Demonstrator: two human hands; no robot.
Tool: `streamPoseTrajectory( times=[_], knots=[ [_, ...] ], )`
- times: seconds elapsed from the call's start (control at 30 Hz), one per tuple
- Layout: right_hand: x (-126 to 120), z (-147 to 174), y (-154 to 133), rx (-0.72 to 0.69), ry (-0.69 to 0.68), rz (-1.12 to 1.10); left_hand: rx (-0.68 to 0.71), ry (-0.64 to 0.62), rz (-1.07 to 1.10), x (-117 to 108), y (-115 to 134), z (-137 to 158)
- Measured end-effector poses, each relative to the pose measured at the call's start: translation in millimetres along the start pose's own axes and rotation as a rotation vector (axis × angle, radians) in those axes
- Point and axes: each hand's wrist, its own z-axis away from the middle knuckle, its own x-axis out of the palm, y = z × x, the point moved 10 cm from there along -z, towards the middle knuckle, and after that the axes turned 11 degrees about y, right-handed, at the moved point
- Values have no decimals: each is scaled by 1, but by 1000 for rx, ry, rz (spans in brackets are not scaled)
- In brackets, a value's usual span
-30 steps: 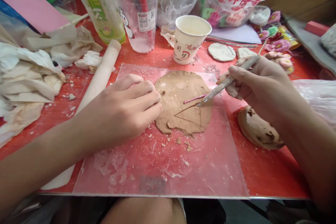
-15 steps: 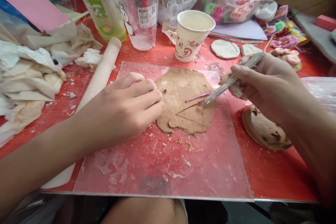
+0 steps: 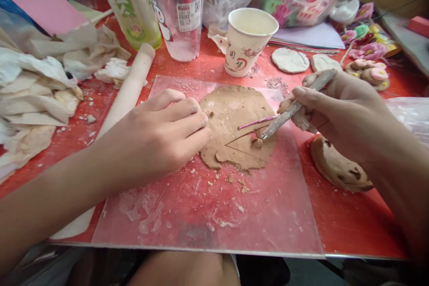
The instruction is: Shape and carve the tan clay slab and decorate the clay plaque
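A flat brown clay slab point(image 3: 231, 111) with a triangular cut line lies on a clear plastic sheet point(image 3: 201, 214). My left hand point(image 3: 167, 129) is closed, its bent fingers pressed at the slab's left edge; the thumb and fingertips are hidden. My right hand point(image 3: 335, 107) is closed around a clay-smeared stick-shaped cutting tool point(image 3: 291, 109), slanted down to the left. Its tip touches the slab inside the cut corner, next to a small raised curl of clay point(image 3: 256, 142). A thin pink stick point(image 3: 254, 122) lies on the slab just above the cut.
A pale rolling pin point(image 3: 127, 89) lies left of the sheet, by crumpled tissues point(image 3: 36, 94). Behind stand a paper cup point(image 3: 250, 49), a clear plastic cup point(image 3: 181, 13) and a bottle point(image 3: 130, 9). A brown clay lump point(image 3: 338, 165) sits under my right wrist.
The tool tip has shifted slightly right and down, and a small clay curl now stands up beside it. My left hand has stayed at the slab's edge.
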Motion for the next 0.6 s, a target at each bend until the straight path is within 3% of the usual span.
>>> streamPoseTrajectory(
  times=[0.6],
  knots=[
    [6, 3, -6, -45, -53, 38, -4, -23, -16, 3, -1, 1]
  ],
)
